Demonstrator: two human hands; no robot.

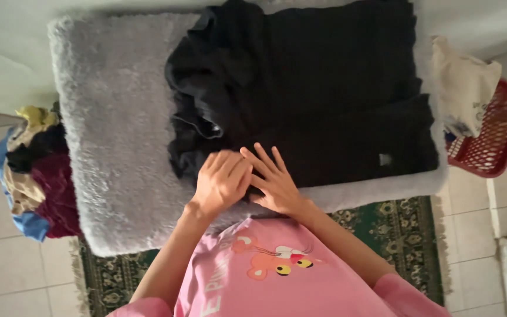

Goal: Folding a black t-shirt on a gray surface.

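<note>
A black garment (pixel 306 88) lies spread on a grey shaggy rug (pixel 112 117). Both of my hands rest flat on its near edge, side by side. My left hand (pixel 221 179) presses on the folded, bunched part of the cloth, its fingers together. My right hand (pixel 274 179) lies next to it with its fingers spread on the fabric. Neither hand grips anything. A small light tag (pixel 385 159) shows on the garment at the right.
A pile of mixed coloured clothes (pixel 33 170) sits on the tiled floor at the left. A red plastic basket (pixel 497 138) with a beige cloth (pixel 462 85) over it stands at the right. A green patterned carpet (pixel 406 235) lies under the rug's near edge.
</note>
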